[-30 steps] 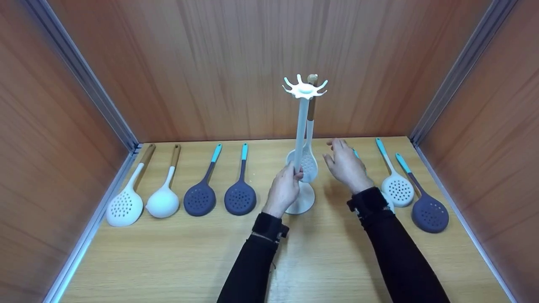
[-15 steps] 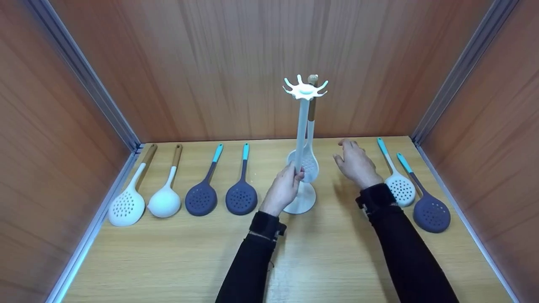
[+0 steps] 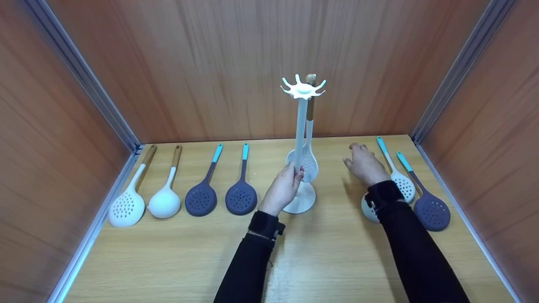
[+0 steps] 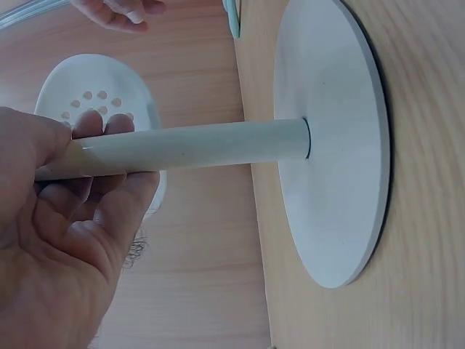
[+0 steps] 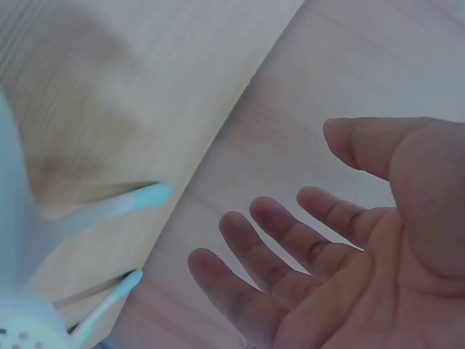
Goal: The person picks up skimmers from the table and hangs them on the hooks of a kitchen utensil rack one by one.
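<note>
My left hand (image 3: 281,190) grips the post of a white utensil stand (image 3: 301,126), which stands upright on its round base (image 4: 334,145). Curved hooks ring its top. From a rear hook hangs a white skimmer (image 3: 310,166) with a brown handle, partly hidden behind the post. To the right, my right hand (image 3: 365,165) is in the air with loose fingers and nothing in it. Below it lies a pale utensil (image 3: 369,210), mostly hidden by hand and sleeve. Next to that are a white skimmer (image 3: 403,185) with a turquoise handle (image 5: 151,195) and a dark skimmer (image 3: 431,212).
Left of the stand, a white skimmer (image 3: 126,208), a white ladle (image 3: 164,203) and two dark skimmers (image 3: 241,197) lie in a row on the wooden table (image 3: 168,261). Wood-look panels (image 3: 219,71) enclose the back and sides.
My right hand has moved rightward, away from the stand and over the utensils there. The left hand keeps its grip on the post, and the stand stays in place.
</note>
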Tool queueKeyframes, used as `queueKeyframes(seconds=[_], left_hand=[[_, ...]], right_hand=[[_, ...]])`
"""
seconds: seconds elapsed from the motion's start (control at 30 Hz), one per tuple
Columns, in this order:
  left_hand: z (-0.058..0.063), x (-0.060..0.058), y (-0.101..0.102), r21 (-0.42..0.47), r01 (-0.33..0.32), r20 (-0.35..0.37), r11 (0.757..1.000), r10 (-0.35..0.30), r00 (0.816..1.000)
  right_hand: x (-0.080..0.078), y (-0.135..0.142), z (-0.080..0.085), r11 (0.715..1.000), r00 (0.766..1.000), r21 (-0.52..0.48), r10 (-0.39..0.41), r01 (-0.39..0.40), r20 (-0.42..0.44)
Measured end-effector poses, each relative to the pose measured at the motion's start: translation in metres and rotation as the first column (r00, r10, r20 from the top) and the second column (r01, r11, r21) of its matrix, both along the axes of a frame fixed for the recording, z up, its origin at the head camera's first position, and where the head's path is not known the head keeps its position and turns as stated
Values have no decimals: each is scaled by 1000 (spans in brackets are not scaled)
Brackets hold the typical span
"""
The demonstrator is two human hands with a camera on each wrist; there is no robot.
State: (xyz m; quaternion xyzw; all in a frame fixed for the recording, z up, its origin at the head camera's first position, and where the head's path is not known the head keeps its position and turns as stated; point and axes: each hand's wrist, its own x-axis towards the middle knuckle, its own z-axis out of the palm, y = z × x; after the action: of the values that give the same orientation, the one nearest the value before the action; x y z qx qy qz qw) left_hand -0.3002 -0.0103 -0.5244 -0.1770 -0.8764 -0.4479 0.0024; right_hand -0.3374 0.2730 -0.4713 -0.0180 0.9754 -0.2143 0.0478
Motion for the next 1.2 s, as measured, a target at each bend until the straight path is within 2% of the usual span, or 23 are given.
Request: queueKeyframes(seconds=[0.33,0.6,0.9,1.1,1.2], left_hand=[[-1,2,3,-50,-24,-57,998,21,998],[-2,2,2,-44,-35,-18,998,34,999],[0,2,2,-47,-33,-33,998,31,999],[0,2,3,-40,-33,-8,999,33,999],[0,2,4,-47,-29,-17,998,28,999]], right_hand=[[-1,19,-1,999,995,44,6,-10,98],[-5,28,-6,995,984,92,16,-33,178],[-9,36,-10,989,970,142,14,-50,243],[-18,41,-17,985,948,170,-39,-16,315],[-17,44,-19,985,954,169,-29,-23,299]])
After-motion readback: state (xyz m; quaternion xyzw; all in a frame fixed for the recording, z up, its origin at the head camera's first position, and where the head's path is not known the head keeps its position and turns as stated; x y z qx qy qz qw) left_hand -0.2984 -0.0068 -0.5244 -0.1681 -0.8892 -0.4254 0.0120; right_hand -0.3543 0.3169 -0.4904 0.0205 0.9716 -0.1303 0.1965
